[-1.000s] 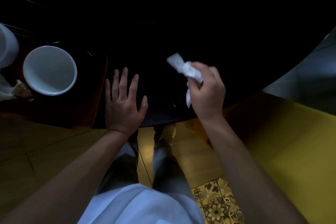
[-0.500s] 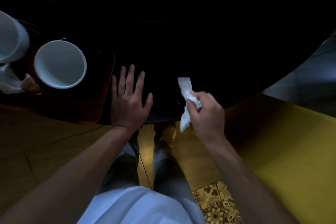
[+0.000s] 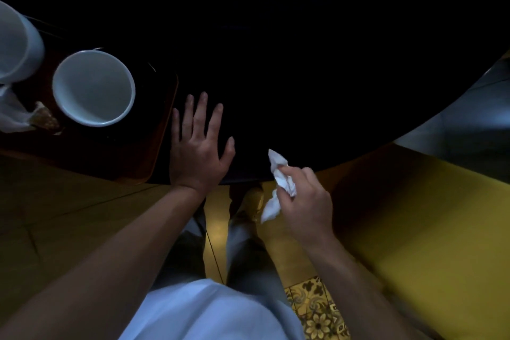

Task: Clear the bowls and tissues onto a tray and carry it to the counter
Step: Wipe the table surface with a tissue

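The right hand point(image 3: 306, 199) is pinching a crumpled white tissue point(image 3: 278, 182) at the dark tabletop's point(image 3: 303, 77) near edge; the left hand point(image 3: 198, 152) is lying flat, empty. Its loose tail is probably dangling past the edge, risking a drop short of the brown tray point(image 3: 154, 152).

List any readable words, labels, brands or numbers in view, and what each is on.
None readable. The white bowls, red-brown tray, crumpled tissue held in the right hand and dark table bear no visible print. The patterned floor tile shows flowers only, no lettering.

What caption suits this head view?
Right hand grips a crumpled tissue; left hand lies flat beside the tray.
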`<state>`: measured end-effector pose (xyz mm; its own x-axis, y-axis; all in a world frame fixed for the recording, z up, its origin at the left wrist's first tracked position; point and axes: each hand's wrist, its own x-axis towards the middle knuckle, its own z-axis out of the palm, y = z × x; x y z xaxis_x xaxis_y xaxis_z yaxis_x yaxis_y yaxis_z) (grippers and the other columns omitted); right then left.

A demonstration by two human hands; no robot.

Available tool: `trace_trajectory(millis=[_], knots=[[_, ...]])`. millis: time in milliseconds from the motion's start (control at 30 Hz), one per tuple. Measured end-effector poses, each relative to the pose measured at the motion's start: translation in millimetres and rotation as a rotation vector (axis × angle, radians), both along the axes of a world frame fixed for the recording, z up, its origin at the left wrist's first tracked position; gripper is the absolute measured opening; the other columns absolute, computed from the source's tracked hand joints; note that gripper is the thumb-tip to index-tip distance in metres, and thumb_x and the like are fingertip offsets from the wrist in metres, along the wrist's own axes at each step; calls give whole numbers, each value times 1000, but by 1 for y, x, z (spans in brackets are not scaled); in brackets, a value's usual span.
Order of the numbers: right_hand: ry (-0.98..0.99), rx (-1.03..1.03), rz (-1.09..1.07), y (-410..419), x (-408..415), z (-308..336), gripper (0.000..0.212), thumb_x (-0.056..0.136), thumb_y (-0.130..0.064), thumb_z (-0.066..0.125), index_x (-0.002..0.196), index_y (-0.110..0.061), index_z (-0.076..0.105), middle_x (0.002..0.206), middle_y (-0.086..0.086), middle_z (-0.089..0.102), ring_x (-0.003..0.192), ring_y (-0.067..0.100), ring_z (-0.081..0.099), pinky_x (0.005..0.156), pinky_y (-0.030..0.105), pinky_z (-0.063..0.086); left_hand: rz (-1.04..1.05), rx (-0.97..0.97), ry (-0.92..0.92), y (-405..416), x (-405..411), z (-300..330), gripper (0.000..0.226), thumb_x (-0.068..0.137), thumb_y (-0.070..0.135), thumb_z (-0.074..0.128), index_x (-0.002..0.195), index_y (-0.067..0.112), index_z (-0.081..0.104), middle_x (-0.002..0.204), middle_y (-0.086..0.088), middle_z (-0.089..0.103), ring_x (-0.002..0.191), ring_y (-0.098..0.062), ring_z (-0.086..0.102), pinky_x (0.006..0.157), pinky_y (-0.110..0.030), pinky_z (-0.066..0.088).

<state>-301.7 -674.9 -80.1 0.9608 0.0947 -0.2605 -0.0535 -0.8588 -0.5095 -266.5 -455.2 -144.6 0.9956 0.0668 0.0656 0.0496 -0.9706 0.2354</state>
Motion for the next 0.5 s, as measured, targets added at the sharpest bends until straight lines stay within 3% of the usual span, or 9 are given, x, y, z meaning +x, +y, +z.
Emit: trace_trajectory(millis=[100,300,500], knots=[[-134,66,-100,-18,51,7,46,89,-13,68,134,-14,58,117,6,63,100,17,62,79,26,50,7,12,26,-1,0,0,64,101,47,42,156,13,38,167,-17,24,156,-36,16,124,-57,17],[-356,-151,-221,-56,215,-20,44,86,-10,50,126,-14,66,115,17,62,105,35,60,90,38,46,5,17,38,-1,-1,-1,66,100,47,45,157,13,35,167,-17,22,156,-35,14,124,-57,16],[-383,-210,-67,-46,201,-32,39,87,-8,49,121,-12,67,113,18,61,102,37,59,90,41,46,3,29,36,-2,0,0,66,100,47,43,156,13,37,167,-18,24,156,-37,15,124,-58,16]])
